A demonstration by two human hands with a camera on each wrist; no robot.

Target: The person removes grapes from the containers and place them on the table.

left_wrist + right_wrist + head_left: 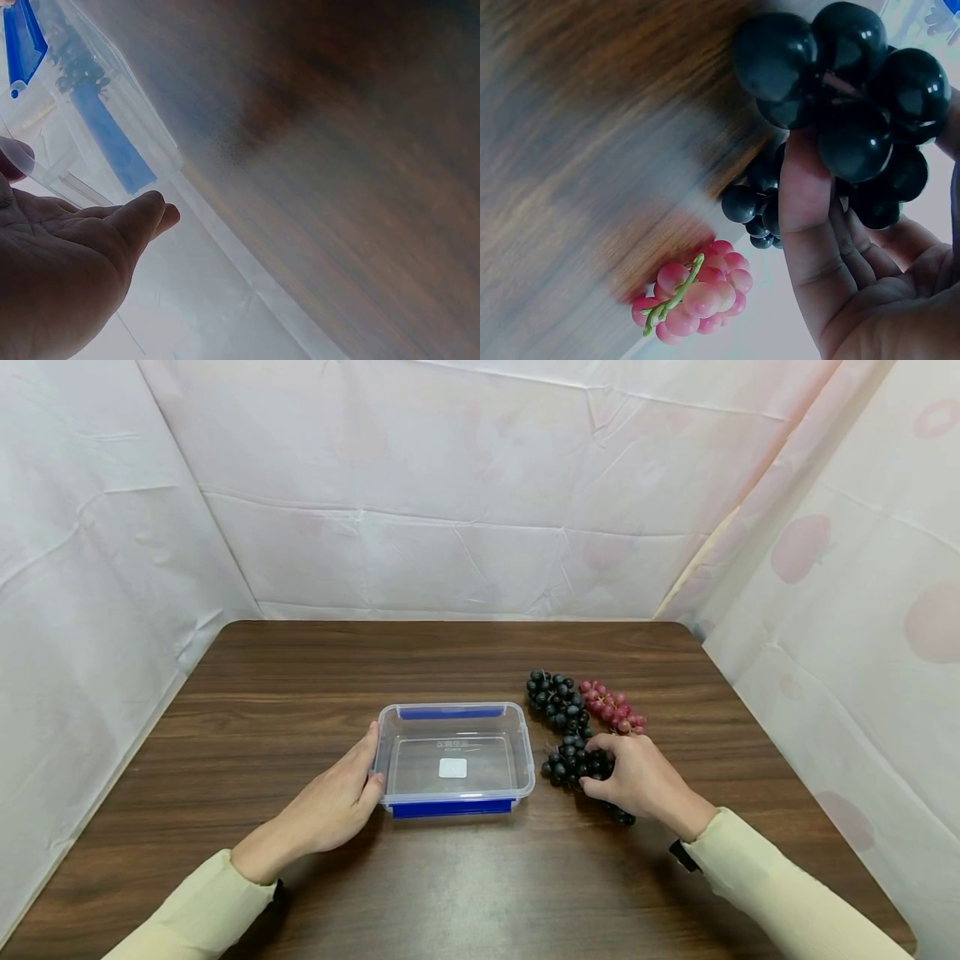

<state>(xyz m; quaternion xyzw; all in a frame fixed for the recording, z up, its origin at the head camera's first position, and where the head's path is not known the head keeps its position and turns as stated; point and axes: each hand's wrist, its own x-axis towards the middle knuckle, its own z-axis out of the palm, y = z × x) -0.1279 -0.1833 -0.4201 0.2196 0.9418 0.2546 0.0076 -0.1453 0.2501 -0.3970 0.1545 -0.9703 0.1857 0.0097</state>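
Note:
My left hand (337, 797) rests against the left side of a clear plastic food container (487, 772) with blue clips, its fingers fairly straight and its thumb near the front left corner. The left wrist view shows the hand (82, 247) beside the container's see-through wall (135, 97). To the right of the container, my right hand (648, 781) grips a bunch of black grapes (562, 767). Up close, the fingers of that hand (877, 277) curl around the dark grapes (855, 142). Part of the bunch is hidden by the hand in the head view.
Another bunch of black grapes (557, 697) lies just behind, touching or close to the gripped one. Beside it is a bunch of red grapes (611, 706) with a green stem. Everything stands on a brown wooden table (300, 668), with pale curtains (450, 560) around it.

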